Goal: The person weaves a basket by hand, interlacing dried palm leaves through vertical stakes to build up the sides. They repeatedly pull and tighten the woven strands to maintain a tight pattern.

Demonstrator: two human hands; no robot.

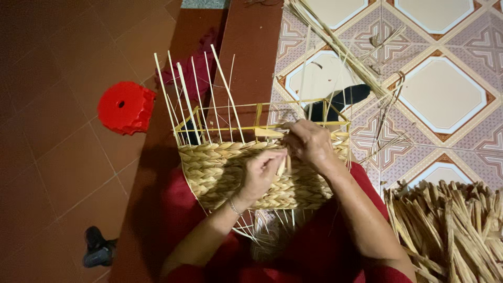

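Head view: the left hand (260, 173) and right hand (309, 142) pinch a dry strand (281, 166) on the half-woven basket (230, 167). It looks light and bendy but easy to snap, so hold near the woven rim.

A single head-worn camera looks steeply down, close above the half-woven basket (262, 167); patterned floor tiles (445, 94) lie right of it, a red stool (126, 107) left.

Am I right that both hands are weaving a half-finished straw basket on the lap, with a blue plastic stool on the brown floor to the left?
Not quite. The head view shows the plastic stool is red, not blue. The rest holds: the left hand and right hand work at the half-woven straw basket on the lap.
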